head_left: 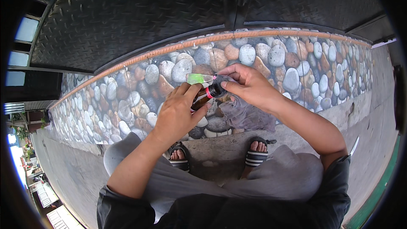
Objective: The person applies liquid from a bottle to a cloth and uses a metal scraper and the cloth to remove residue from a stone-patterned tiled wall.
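My left hand (178, 108) is closed round a dark brown bottle (201, 100) with a red band near its top end. The bottle is tilted, with that end toward my right hand (250, 85). Pinched in my right fingers is a grey cloth (248, 114), bunched dark against the bottle's end and hanging down below. Just beyond my left fingertips shows a flat-looking clear and green piece (198, 78) with a pink tip; I cannot tell what it is or whether a hand touches it.
A stone-patterned surface (292, 78) runs across in front, edged by an orange-brown strip (161, 51). Behind it stands a black treadplate metal gate (140, 12). My striped sandals (256, 157) rest on the concrete (216, 149) below my hands.
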The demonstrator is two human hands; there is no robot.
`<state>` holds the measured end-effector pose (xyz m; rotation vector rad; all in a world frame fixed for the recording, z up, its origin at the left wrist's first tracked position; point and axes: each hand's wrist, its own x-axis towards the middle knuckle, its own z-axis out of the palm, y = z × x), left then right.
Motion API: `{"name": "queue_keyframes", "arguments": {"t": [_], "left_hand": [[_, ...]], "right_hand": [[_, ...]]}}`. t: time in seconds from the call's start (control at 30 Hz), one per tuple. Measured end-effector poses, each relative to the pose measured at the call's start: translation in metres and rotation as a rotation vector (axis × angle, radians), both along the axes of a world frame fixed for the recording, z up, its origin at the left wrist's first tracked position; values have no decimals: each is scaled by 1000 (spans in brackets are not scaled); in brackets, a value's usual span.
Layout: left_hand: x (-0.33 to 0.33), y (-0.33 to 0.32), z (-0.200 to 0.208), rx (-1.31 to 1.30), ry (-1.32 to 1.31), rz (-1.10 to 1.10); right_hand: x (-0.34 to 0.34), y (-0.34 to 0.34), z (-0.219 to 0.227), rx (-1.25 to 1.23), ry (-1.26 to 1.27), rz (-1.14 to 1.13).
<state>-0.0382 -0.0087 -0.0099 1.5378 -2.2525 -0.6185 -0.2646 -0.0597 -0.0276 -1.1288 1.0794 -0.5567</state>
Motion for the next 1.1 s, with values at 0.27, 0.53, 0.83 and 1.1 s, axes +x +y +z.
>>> {"name": "queue_keyframes", "arguments": {"t": [0.27, 0.53, 0.83, 1.1], "left_hand": [[-1, 2, 6, 3, -110, -19], [0, 3, 14, 146, -122, -9], [1, 4, 15, 157, -131, -5], [2, 4, 15, 140, -165, -26]], "right_hand": [[1, 0, -7, 76, -49, 0], [4, 2, -13, 99, -36, 4], [7, 3, -13, 122, -31, 4], [7, 3, -13, 122, -42, 1]]}}
